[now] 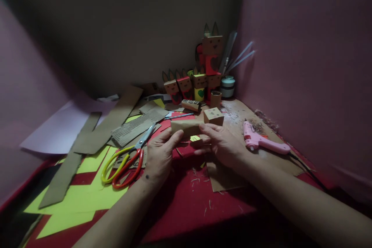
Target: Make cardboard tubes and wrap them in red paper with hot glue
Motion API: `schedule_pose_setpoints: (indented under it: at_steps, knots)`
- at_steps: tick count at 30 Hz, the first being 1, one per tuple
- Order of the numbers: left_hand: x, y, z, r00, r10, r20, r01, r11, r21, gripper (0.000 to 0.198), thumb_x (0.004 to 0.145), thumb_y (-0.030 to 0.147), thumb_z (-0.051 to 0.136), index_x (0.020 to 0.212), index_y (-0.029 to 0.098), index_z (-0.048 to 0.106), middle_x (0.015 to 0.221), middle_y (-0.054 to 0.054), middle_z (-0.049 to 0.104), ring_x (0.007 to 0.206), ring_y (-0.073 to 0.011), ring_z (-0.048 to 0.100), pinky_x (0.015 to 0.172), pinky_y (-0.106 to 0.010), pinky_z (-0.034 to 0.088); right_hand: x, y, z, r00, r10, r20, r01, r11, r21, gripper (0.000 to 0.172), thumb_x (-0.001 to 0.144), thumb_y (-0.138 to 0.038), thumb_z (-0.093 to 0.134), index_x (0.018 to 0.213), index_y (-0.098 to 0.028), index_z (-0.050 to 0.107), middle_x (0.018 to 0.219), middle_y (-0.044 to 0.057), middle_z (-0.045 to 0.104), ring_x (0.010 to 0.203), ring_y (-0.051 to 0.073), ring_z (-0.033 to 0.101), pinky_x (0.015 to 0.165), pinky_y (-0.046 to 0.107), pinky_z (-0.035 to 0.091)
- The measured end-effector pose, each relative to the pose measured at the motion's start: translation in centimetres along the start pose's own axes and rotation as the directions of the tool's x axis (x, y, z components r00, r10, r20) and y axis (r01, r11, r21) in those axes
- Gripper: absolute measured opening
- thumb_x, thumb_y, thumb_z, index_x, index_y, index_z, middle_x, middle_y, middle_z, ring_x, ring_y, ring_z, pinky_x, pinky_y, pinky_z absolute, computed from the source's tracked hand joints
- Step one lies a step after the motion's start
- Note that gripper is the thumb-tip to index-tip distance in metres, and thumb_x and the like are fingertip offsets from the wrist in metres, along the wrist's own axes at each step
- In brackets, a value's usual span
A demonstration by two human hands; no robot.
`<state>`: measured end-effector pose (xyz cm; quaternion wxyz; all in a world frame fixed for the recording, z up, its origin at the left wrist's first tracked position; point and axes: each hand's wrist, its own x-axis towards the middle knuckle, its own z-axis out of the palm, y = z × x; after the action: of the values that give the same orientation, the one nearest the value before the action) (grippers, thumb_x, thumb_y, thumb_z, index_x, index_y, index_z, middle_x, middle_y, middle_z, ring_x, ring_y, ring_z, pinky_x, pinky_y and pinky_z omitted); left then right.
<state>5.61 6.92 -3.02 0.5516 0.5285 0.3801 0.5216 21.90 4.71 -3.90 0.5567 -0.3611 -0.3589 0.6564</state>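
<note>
Both of my hands hold a small folded piece of brown cardboard just above the red tablecloth. My left hand pinches its left end with the thumb on top. At the right end, the thumb and index finger of my right hand grip the edge, while the other fingers curl below. Right behind it sits a cardboard box head with a face drawn on it. Scissors with one yellow and one red handle lie left of my left hand, blades pointing away.
A pink glue gun lies at the right, its black cord trailing off. Cardboard strips and yellow paper cover the left side. Several cardboard figures with pointed ears stand at the back, beside a light blue jar and glue sticks.
</note>
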Motion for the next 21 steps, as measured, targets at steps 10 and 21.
schedule_pose_setpoints:
  at_steps: [10, 21]
  knots:
    - [0.0, -0.3, 0.1, 0.998, -0.05, 0.039, 0.052, 0.998, -0.041, 0.021, 0.076, 0.021, 0.072, 0.097, 0.019, 0.076, 0.101, -0.006, 0.076, 0.097, -0.0193, 0.068, 0.093, -0.03, 0.05, 0.5, 1.1, 0.3, 0.989, -0.056, -0.139, 0.073, 0.991, 0.116, 0.02, 0.064, -0.032, 0.082, 0.07, -0.017, 0.071, 0.075, 0.006, 0.069, 0.066, 0.015, 0.062, 0.064, 0.029, 0.056]
    - [0.1, -0.1, -0.1, 0.989, -0.035, 0.143, 0.026, 0.998, 0.065, 0.025, 0.083, 0.031, 0.067, 0.1, 0.016, 0.075, 0.1, -0.008, 0.076, 0.097, -0.0217, 0.068, 0.092, -0.033, 0.048, 0.6, 0.6, -0.1, 0.998, 0.044, 0.043, -0.049, 0.994, 0.102, 0.029, 0.069, -0.033, 0.081, 0.093, -0.021, 0.074, 0.096, 0.009, 0.073, 0.077, 0.022, 0.067, 0.064, 0.035, 0.053]
